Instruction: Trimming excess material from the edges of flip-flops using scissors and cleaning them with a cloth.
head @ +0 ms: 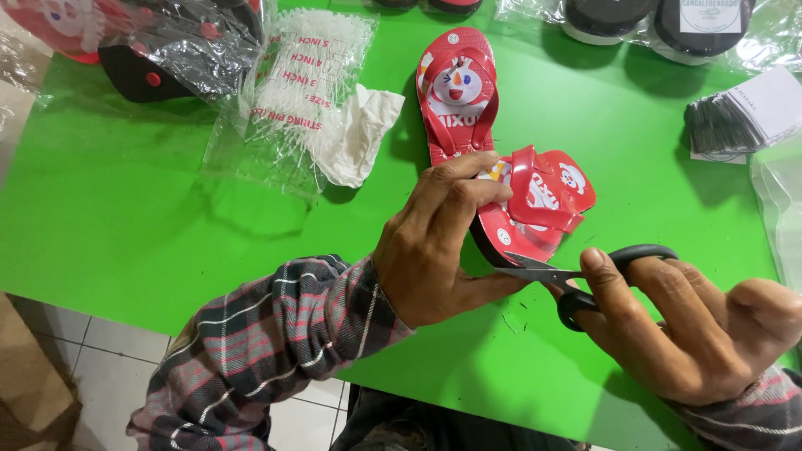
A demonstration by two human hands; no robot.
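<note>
My left hand (439, 242) grips a small red flip-flop (539, 205) with a cartoon print and red straps, holding it tilted above the green table (125, 209). In my right hand (693, 330) are black-handled scissors (576, 276), their blades touching the near edge of that flip-flop's sole. A second matching red flip-flop (455, 92) lies flat on the table just beyond my left hand.
A clear bag of white plastic string pins (305, 83) and a crumpled white bag (359, 134) lie left of the flat flip-flop. Bagged black and red footwear (167, 50) sits at far left, more bagged pairs (660, 21) at the back, a bundle of black tags (723, 125) at right.
</note>
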